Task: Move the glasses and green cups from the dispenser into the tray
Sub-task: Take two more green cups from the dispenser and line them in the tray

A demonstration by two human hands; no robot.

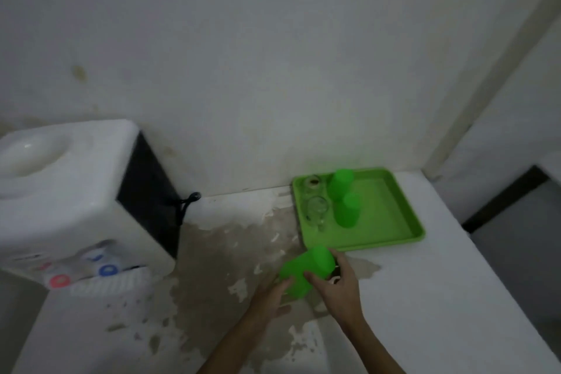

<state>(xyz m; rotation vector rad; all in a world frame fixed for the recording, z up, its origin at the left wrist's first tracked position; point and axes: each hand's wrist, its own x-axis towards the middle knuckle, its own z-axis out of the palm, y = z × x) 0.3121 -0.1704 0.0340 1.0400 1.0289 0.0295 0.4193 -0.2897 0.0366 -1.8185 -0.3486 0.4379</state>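
A green cup (305, 270) lies tilted in the air just in front of the green tray (391, 222), with both hands on it. My right hand (337, 285) grips its right side, and my left hand (274, 294) touches its lower left end. Inside the tray stand two upturned green cups (342, 182) (348, 210) and, to their left, two clear glasses (312, 185) (317, 210). The white water dispenser (69, 191) stands at the left of the counter.
The white counter (440, 297) has worn, stained patches in the middle. A wall runs behind the tray and dispenser. A black cord (186, 203) hangs at the dispenser's back. The counter's right edge drops off beside the tray.
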